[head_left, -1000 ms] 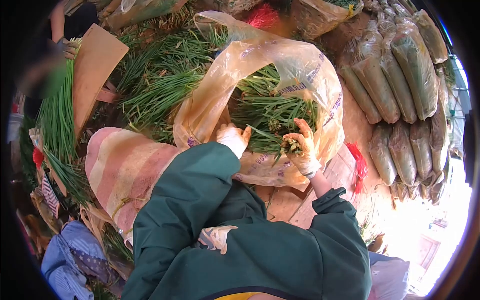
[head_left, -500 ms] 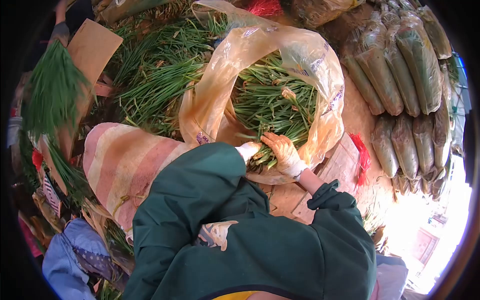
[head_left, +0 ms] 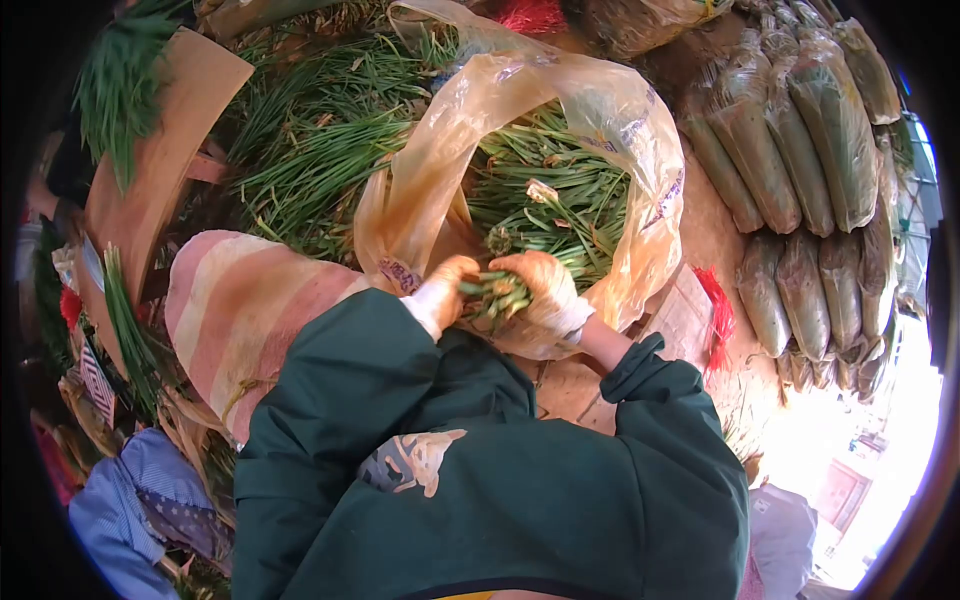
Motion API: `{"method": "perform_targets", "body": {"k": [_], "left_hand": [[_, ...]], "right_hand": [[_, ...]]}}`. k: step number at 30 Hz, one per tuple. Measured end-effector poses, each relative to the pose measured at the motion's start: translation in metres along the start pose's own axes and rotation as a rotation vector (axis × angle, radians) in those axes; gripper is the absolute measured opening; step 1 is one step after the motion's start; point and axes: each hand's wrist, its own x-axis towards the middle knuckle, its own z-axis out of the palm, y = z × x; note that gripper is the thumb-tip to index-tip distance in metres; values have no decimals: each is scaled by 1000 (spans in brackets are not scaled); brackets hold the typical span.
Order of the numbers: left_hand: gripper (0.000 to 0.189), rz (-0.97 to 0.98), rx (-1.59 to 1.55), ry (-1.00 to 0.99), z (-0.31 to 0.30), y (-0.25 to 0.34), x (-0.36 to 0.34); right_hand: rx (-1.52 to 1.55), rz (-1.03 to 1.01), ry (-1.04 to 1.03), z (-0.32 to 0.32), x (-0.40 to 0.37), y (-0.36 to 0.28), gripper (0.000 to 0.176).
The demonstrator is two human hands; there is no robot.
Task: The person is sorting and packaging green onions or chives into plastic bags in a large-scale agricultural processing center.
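A bunch of chives (head_left: 496, 300), its cut ends pointing toward me, is between my two gloved hands. My left hand (head_left: 445, 290) closes on the left side of the bunch. On the other side, my right hand (head_left: 543, 288) wraps its fingers over the top. Both are just above the near rim of a translucent plastic bag (head_left: 420, 195), rolled wide at the mouth. More chives (head_left: 560, 200) lie inside the bag, with a pale dry tuft among them. My palms and the bunch's far part are hidden.
Loose chives (head_left: 330, 160) are heaped left of the bag, beside a tilted board (head_left: 165, 150). A striped pink sack (head_left: 260, 310) lies near my left arm. Plastic-wrapped bundles (head_left: 800, 140) are stacked at right, near red strings (head_left: 716, 315). Another person's hand (head_left: 70, 220) is at far left.
My hands have lifted a bunch from the pile and drawn it slightly left and toward me. My left hand has come out into view. At far left, the other person's chives have moved up.
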Motion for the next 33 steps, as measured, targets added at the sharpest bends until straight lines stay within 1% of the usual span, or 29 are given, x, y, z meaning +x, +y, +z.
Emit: {"method": "perform_targets", "body": {"k": [1,2,3,4,5,6,7,8,9,11,12,14,16,17,18,19,20,21,22,23,24,25,26,27,28,30,31,32,33], "left_hand": [[44,44,-22,-46,-6,5,-4],[50,85,-44,-96,-3,10,-11],[58,279,21,-12,-2,15,-21],[57,313,88,-108,-16,24,-25],[57,320,61,-93,-30,33,-32],[57,327,35,-80,-37,38,-37],[57,332,34,-92,-37,37,-37],[58,365,52,-8,-34,35,-38],[58,400,69,75,-32,35,-39],[59,396,107,76,-35,32,-36],[59,384,142,98,-37,30,-35],[59,413,119,61,-40,30,-37],[58,424,122,47,-37,29,-41],[59,425,95,66,-34,27,-43],[59,440,96,52,-32,26,-51],[61,356,207,-41,-28,24,-62],[63,272,319,-130,-20,23,-76],[70,263,561,-205,-11,21,-89],[76,280,608,-465,-18,13,-91],[83,129,693,-680,-8,12,-94],[100,148,522,-803,10,-8,-99],[116,187,521,-832,50,-12,-120],[125,179,349,-799,63,-26,-119],[124,172,245,-762,73,-25,-115],[123,161,142,-723,79,-20,-113],[121,139,-63,-642,68,7,-91],[102,160,-232,-727,55,15,-80],[82,322,-521,-919,46,17,-72],[75,368,-390,-756,30,21,-70]], "right_hand": [[-35,-53,15,-4,2,-5,62],[75,8,72,-15,3,4,62],[125,88,137,-28,0,26,58],[272,71,325,-48,9,20,54],[852,236,470,-76,2,21,48],[744,207,552,-117,8,10,43],[776,122,606,-147,9,1,42],[806,31,660,-172,7,-8,41],[865,5,716,-189,4,-17,42],[978,-25,794,-220,-2,-30,44],[1032,-27,816,-232,-6,-37,44],[1103,-146,805,-249,-9,-62,45],[1062,-260,844,-270,-11,-81,44],[1057,-225,855,-281,-16,-85,43],[1052,-245,847,-285,-18,-90,43],[1018,-297,793,-286,-19,-97,42],[984,-348,738,-282,-14,-114,42],[968,-394,847,-270,-6,-125,41],[968,-410,838,-254,2,-143,41],[961,-416,835,-239,10,-158,40],[956,-419,831,-221,17,-172,38],[839,-470,811,-200,24,-178,35],[723,-520,793,-175,31,-177,31],[685,-483,847,-142,38,-166,36],[683,-549,747,-109,36,-153,37],[680,-668,536,-42,33,-128,38],[-18,-744,476,-22,40,-156,34],[-121,-765,368,0,39,-159,28],[-219,-789,258,21,37,-162,22]]}}
